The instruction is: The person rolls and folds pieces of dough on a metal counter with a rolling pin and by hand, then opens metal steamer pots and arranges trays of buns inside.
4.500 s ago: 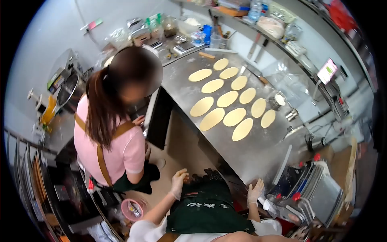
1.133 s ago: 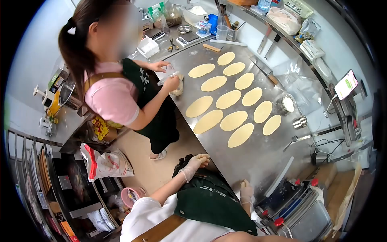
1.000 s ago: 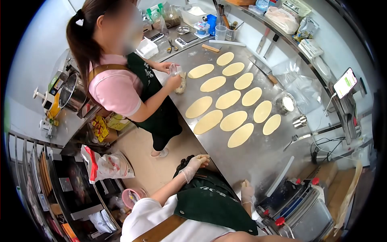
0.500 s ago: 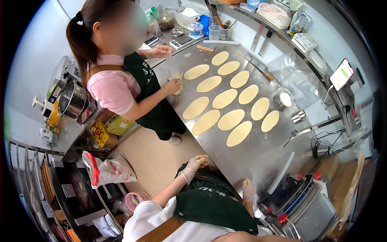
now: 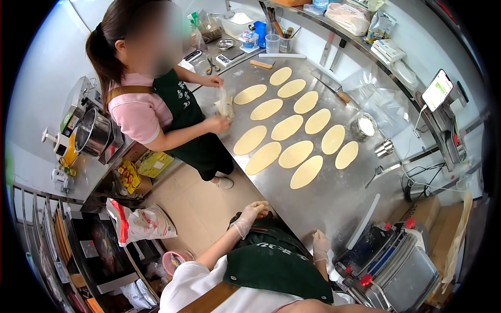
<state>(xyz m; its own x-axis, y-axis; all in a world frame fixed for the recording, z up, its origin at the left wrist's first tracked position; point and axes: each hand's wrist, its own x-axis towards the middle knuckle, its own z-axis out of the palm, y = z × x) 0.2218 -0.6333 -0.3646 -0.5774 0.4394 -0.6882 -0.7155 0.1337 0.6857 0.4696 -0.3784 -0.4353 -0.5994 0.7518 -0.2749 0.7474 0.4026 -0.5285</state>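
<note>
– Fingers are curling inward on your gloved left hand (image 5: 254, 211), which is hanging by your apron (image 5: 261, 268), just off the table (image 5: 334, 208). I cannot tell whether it is gripping anything.
– And your right hand (image 5: 320, 246)?
– Curling too, near the table's edge, with a white bar (image 5: 364, 221) lying to its right. Its palm is not showing, so I cannot tell about that grip either.
– Where is the dough (image 5: 296, 154) lying?
– Flat ovals are spreading across the table ahead of you. Your nearest oval (image 5: 306, 172) is lying forward and right of your left hand, forward and left of your right. Your left is looking nearer.
– Its long axis?
– Slanting away from you, rightward. Further left, a co-worker (image 5: 141, 112) is handling a bag (image 5: 225, 106).
</note>
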